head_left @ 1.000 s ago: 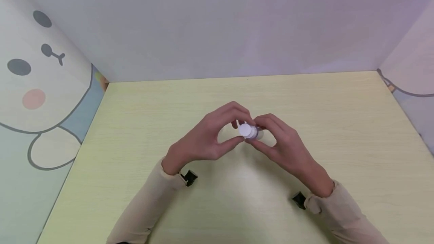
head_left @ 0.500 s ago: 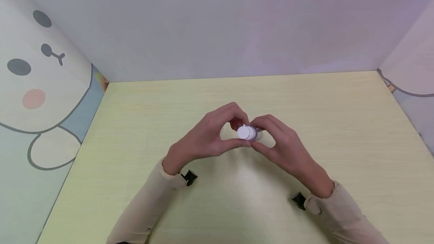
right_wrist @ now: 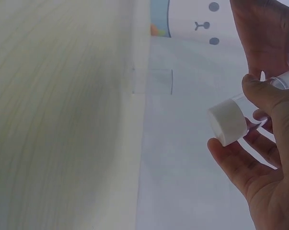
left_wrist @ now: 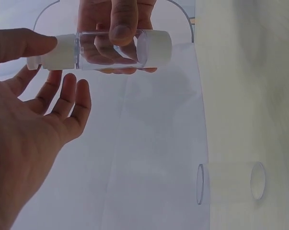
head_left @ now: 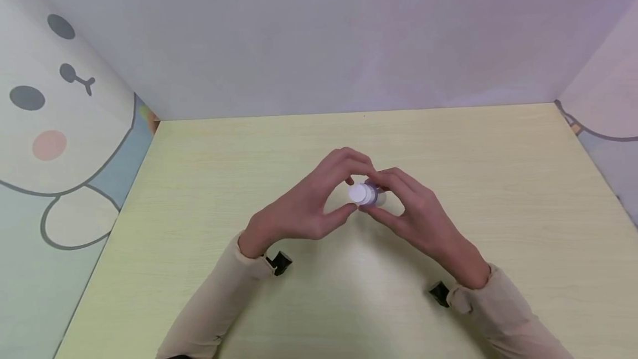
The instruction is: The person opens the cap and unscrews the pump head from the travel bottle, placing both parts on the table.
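A small clear bottle (left_wrist: 98,50) with a stepped white cap (head_left: 360,194) and a white base (right_wrist: 228,122) is held up between both hands. My right hand (head_left: 426,215) grips its clear body, thumb across the side in the left wrist view. The left hand (head_left: 309,206) is at the cap, with the thumb on its side and the index finger reaching behind it. In the left wrist view the other left fingers are bent below the cap, apart from the bottle. Part of the body is hidden by the right fingers.
A clear cylinder (left_wrist: 230,182), like a cover, stands on the pale wood-look table (head_left: 249,148). A plain wall (head_left: 319,37) rises behind, and a panel with a cartoon animal (head_left: 65,104) is at the left. Each wrist carries a small black device.
The left thumb slid right along the cap and its fingers drew in, then the thumb moved back left and the fingers reached out again. The right hand has stayed nearly still on the bottle.
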`<state>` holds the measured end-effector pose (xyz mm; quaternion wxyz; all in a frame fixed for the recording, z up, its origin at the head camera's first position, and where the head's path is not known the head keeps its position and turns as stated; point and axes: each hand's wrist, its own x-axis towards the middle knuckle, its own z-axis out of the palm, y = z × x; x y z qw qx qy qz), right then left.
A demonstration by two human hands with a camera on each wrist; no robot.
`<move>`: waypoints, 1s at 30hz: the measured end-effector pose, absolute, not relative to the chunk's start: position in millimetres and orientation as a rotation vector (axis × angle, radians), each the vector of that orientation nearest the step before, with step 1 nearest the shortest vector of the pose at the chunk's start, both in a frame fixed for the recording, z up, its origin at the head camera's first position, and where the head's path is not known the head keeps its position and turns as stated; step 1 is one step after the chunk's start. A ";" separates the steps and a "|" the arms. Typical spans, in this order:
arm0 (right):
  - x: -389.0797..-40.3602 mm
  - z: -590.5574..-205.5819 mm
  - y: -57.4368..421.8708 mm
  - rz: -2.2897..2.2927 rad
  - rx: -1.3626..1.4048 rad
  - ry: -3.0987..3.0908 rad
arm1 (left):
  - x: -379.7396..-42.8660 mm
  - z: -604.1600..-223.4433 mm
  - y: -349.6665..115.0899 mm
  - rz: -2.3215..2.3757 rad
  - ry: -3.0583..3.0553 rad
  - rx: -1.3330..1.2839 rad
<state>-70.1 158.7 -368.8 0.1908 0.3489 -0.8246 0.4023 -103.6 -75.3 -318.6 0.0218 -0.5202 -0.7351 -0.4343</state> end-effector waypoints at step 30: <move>-67.5 -368.6 160.0 1.110 1.018 -2.388 | -104.5 -321.8 -73.4 -1.378 -2.248 -1.562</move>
